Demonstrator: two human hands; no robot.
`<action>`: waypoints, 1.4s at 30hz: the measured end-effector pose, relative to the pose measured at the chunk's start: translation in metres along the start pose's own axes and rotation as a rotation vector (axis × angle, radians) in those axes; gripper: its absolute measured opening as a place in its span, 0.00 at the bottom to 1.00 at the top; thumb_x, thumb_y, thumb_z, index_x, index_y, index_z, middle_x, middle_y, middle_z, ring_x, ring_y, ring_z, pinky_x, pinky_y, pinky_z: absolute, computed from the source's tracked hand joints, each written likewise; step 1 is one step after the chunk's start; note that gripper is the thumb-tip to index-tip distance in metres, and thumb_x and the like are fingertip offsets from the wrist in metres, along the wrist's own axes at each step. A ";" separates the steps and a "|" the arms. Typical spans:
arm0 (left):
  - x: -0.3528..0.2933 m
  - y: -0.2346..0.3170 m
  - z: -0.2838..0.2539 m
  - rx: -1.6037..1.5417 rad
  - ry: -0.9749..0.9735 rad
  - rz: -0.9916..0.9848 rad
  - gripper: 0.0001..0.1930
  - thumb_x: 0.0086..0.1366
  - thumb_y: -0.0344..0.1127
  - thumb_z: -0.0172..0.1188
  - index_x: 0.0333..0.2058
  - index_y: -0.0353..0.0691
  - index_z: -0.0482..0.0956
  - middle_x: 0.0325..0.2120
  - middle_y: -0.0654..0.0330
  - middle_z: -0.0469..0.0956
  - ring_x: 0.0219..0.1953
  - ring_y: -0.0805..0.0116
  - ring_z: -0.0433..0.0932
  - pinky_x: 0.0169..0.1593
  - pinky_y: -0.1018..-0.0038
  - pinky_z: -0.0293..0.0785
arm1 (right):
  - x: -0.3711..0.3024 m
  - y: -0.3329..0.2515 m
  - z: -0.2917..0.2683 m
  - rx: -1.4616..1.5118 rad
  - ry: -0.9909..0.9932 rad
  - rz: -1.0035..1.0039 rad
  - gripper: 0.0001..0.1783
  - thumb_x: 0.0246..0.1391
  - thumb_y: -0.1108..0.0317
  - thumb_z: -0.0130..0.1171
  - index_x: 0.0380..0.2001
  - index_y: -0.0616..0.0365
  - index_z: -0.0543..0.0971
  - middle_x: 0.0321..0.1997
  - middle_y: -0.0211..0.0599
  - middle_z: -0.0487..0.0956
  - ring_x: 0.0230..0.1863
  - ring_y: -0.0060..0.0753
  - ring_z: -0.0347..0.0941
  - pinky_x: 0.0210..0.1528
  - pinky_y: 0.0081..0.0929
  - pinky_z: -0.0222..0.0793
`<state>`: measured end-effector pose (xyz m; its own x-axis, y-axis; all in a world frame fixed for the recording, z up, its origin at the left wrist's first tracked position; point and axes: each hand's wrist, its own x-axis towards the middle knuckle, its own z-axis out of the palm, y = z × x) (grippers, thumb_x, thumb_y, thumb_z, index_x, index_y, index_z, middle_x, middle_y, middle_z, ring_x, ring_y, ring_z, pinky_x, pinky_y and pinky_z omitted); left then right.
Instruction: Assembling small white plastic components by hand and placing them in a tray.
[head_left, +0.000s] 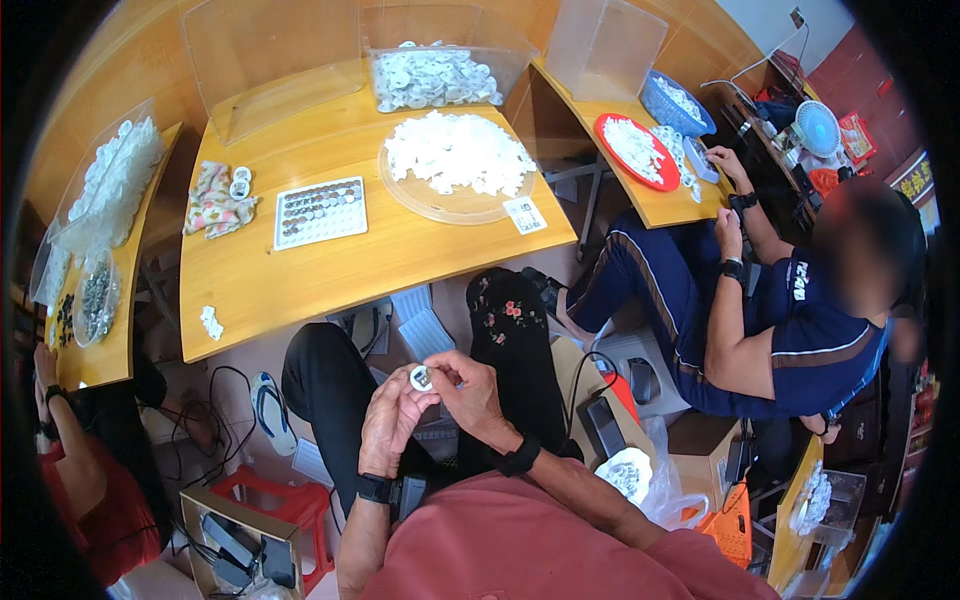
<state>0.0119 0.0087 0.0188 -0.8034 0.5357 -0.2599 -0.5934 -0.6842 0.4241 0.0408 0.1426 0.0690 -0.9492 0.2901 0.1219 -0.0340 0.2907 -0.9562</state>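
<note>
Over my lap, my left hand (392, 428) grips a small round white plastic piece (418, 376) with a dark metallic-looking middle. My right hand (470, 398) closes on the same piece from the other side, thumb and fingers at its edge. Ahead on the wooden table (400, 290) lies a white tray (345, 226) holding rows of small round discs, with bare pockets along its near side. To its right, a heap of white plastic parts (455, 150) covers a round, shallow tray (420, 203). A small printed card (524, 215) lies beside that round tray.
A clear bin (437, 90) of white round parts stands at the table's back. Patterned cloth (213, 205) and two round pieces (240, 182) lie at left. A co-worker (780, 310) sits on the right by a red plate (640, 152). Below left is a red stool (270, 505).
</note>
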 end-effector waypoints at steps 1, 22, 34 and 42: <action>-0.001 0.002 0.004 -0.001 0.002 0.001 0.13 0.67 0.33 0.47 0.44 0.28 0.71 0.40 0.50 0.75 0.41 0.61 0.77 0.44 0.66 0.77 | 0.002 0.000 0.001 -0.005 0.007 -0.011 0.07 0.49 0.74 0.58 0.33 0.63 0.78 0.25 0.36 0.79 0.25 0.18 0.73 0.26 0.18 0.68; 0.007 0.004 0.011 0.020 -0.034 0.049 0.16 0.65 0.33 0.51 0.47 0.26 0.69 0.38 0.50 0.76 0.38 0.63 0.78 0.44 0.69 0.76 | 0.030 -0.008 -0.022 -0.126 -0.155 -0.029 0.06 0.50 0.75 0.58 0.33 0.63 0.77 0.28 0.32 0.75 0.24 0.16 0.69 0.26 0.17 0.65; 0.006 0.005 0.015 0.010 -0.007 0.052 0.16 0.64 0.32 0.51 0.46 0.25 0.70 0.35 0.52 0.76 0.35 0.65 0.78 0.42 0.69 0.77 | 0.032 -0.008 -0.017 -0.108 -0.248 -0.028 0.05 0.51 0.75 0.58 0.32 0.63 0.76 0.26 0.32 0.74 0.22 0.15 0.68 0.23 0.16 0.64; 0.007 0.005 0.012 -0.004 0.004 0.053 0.16 0.66 0.35 0.51 0.44 0.27 0.71 0.35 0.51 0.76 0.35 0.65 0.78 0.42 0.70 0.77 | 0.036 -0.012 -0.016 -0.124 -0.259 -0.050 0.07 0.50 0.74 0.59 0.33 0.63 0.76 0.26 0.33 0.73 0.21 0.17 0.68 0.24 0.17 0.64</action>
<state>0.0042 0.0146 0.0294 -0.8338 0.4970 -0.2402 -0.5502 -0.7135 0.4338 0.0121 0.1644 0.0887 -0.9962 0.0344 0.0804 -0.0592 0.4124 -0.9091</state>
